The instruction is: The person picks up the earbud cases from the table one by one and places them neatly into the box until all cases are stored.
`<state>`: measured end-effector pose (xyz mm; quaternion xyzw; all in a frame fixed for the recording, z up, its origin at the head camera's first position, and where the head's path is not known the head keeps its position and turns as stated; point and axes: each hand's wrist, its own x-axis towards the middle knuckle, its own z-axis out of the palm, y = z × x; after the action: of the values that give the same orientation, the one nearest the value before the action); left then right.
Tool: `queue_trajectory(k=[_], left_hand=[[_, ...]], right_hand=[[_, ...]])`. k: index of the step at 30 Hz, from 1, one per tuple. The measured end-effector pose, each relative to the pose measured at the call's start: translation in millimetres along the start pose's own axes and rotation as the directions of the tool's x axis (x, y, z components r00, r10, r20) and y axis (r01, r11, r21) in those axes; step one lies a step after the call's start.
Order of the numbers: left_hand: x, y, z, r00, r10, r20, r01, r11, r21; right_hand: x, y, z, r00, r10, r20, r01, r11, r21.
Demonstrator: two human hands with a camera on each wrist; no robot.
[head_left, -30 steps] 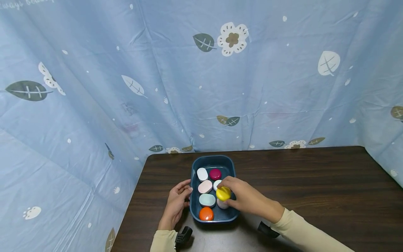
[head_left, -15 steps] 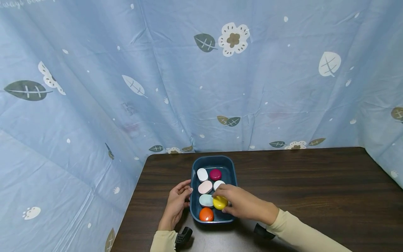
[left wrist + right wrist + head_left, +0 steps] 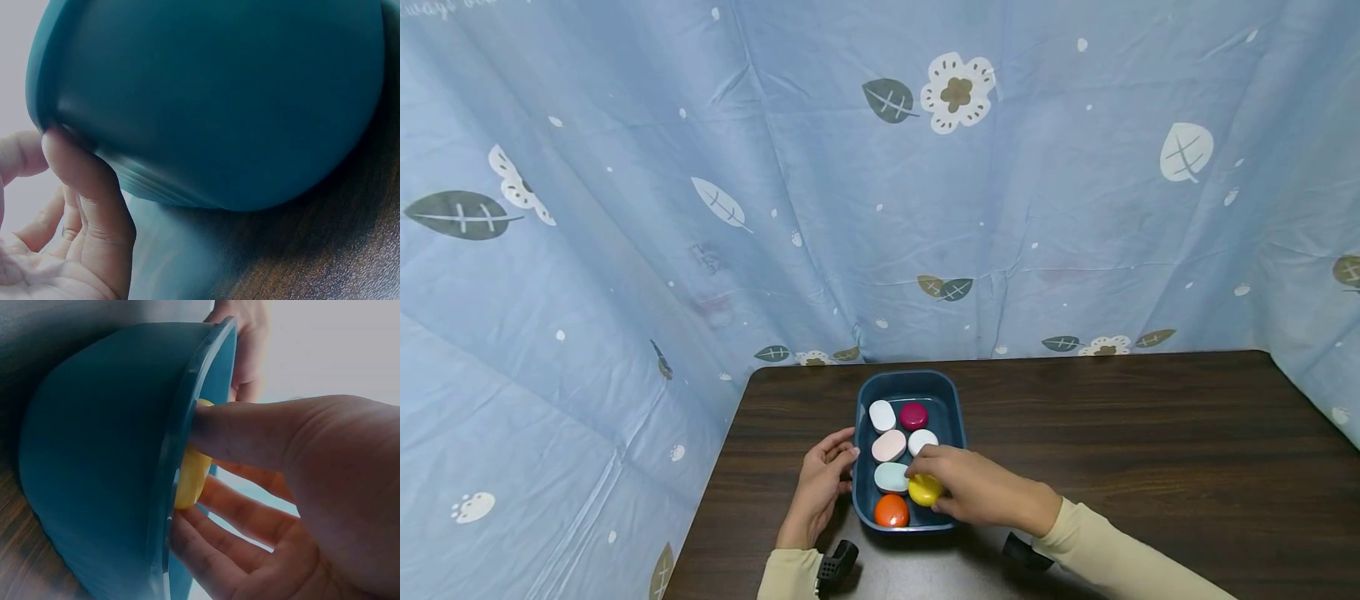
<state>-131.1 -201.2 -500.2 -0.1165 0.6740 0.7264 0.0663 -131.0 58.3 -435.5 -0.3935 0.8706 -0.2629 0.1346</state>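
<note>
Yellow pebble-shaped piece, glossy, pinched betw. thumb and fingers of right hand; hand reaches over the near-right rim of the bin, piece low inside, near-right corner. Right wrist view confirms: thumb on top of yellow piece, fingers curled under it, all just inside the bin's edge. Left hand rests on the table against the bin's left outer wall, fingers loosely curled, fingertips touching the rim; holds nothing. Left wrist view: one fingertip against the bin's rim, palm open below. Container: dark teal plastic bin, rectangular, rounded corners, long axis running away from the person. Contents, two rows. Left row, far to near: white oval piece, pale pink oval piece, pale mint oval piece, orange round piece. Right row, far to near: magenta round piece, white round piece partly under the right hand's fingers, then the yellow one. Orange and yellow lie side by side at the near end; touching or not, cannot tell. Surface: dark wood-grain table. Both forearms in cream sleeves, small black wrist-worn units at near edge. Backdrop: light blue cloth, leaf and flower print, hung behind and to the left of the table.
</note>
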Motion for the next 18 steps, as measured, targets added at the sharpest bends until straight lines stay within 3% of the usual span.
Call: queue_trajectory(k=[18], left_hand=[[1.8,-1.8,-0.2,1.0,-0.002,-0.013,0.002,1.0,0.0]], right_hand=[[2.7,3.4,0.0,0.992,-0.04,0.117,0.038,0.999,0.016]])
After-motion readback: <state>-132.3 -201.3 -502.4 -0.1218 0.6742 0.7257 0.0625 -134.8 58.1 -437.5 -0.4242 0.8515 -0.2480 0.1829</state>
